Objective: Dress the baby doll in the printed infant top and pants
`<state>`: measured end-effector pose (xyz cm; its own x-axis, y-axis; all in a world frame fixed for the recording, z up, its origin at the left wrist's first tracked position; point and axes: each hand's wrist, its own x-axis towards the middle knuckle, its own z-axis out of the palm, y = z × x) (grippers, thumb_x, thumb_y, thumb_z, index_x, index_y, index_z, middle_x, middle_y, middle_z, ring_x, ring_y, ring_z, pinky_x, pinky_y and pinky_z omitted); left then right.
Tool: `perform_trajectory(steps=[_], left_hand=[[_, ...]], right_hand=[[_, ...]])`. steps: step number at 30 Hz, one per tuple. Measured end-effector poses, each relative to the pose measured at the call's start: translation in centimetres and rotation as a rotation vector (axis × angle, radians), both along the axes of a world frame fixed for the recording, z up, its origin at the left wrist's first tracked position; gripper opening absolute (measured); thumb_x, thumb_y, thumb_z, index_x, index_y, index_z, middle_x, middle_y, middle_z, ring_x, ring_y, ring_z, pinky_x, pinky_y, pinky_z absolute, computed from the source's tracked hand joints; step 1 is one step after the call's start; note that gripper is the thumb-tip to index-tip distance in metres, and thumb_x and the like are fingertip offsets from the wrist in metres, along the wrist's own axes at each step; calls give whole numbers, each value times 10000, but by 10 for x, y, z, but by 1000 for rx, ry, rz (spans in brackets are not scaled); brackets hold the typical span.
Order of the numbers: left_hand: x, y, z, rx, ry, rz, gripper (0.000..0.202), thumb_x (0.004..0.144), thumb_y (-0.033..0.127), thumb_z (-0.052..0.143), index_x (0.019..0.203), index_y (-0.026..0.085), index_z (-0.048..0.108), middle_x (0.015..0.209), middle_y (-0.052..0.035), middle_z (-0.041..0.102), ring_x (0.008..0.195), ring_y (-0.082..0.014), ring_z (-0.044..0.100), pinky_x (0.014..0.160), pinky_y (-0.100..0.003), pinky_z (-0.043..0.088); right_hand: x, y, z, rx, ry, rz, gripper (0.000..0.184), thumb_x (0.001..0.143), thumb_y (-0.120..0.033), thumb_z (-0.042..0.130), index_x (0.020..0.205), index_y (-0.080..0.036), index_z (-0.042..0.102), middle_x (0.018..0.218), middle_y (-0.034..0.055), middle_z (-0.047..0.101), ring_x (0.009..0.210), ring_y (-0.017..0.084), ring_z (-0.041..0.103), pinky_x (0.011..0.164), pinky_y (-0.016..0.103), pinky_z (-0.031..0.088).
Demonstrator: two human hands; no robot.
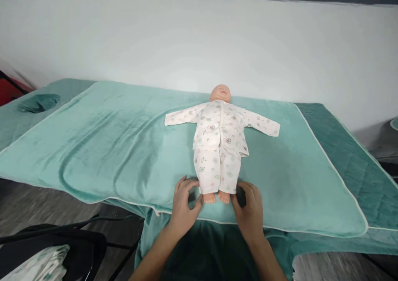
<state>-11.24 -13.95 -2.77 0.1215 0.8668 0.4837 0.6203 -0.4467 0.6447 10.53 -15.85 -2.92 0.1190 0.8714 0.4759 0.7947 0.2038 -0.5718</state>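
Observation:
A baby doll point(220, 93) lies on its back, dressed in a white printed shirt point(211, 125) and matching trousers point(209, 171). Its sleeves are spread out to both sides, and the doll's hands do not show. Bare toes stick out below the trouser cuffs. My left hand point(184, 204) has thumb and fingers curved round the outer edge of the left-hand cuff, touching the cloth. On the other side, my right hand point(250, 208) grips the outer edge of the right-hand cuff in the same way, its fingertips partly hidden.
A light green blanket point(124, 148) with white piping covers the padded bed point(348, 156), which stands against a white wall. At far left the bed has a face hole point(39, 103). Lower left, folded printed cloth point(40, 264) rests on a black seat point(83, 248).

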Motion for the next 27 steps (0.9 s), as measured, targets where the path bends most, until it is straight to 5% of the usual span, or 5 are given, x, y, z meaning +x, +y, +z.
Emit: perform_trajectory(steps=[10, 18, 21, 24, 27], left_hand=[[4, 0, 4, 9, -234, -32, 183, 885, 68, 531, 951, 238, 526, 904, -3, 625, 909, -160, 624, 927, -374, 524], [-27, -3, 1, -108, -255, -81, 210, 793, 73, 535, 886, 261, 540, 881, -27, 618, 877, -208, 609, 870, -418, 534], [-37, 21, 3, -233, -499, -69, 49, 847, 214, 582, 819, 249, 562, 934, -58, 625, 928, -229, 626, 865, -420, 546], [-32, 69, 13, -340, -820, 95, 89, 851, 302, 673, 882, 234, 625, 1074, -57, 672, 1112, -223, 631, 1053, -419, 485], [-16, 125, 29, -513, -1145, -30, 237, 841, 331, 720, 1032, 206, 657, 1175, -76, 706, 1200, -226, 637, 1096, -403, 475]], right_hand=[[-1, -3, 42, -37, 164, 231, 77, 973, -158, 511, 988, -229, 537, 850, -12, 572, 736, 128, 559, 656, 237, 447], [40, -12, 33, -311, 107, 398, 48, 989, -261, 550, 1015, -247, 588, 988, 37, 615, 840, 164, 606, 720, 279, 511], [59, 10, 35, -324, 218, 347, 140, 970, -363, 595, 1050, -252, 626, 1123, 64, 631, 1032, 208, 621, 892, 347, 528], [70, 60, 34, -239, 475, 80, 385, 938, -484, 603, 1229, -232, 590, 1291, 100, 615, 1206, 257, 583, 1024, 444, 500], [66, 124, 32, -273, 717, 30, 442, 930, -536, 581, 1228, -210, 609, 1262, 108, 662, 1181, 271, 627, 1014, 473, 522]])
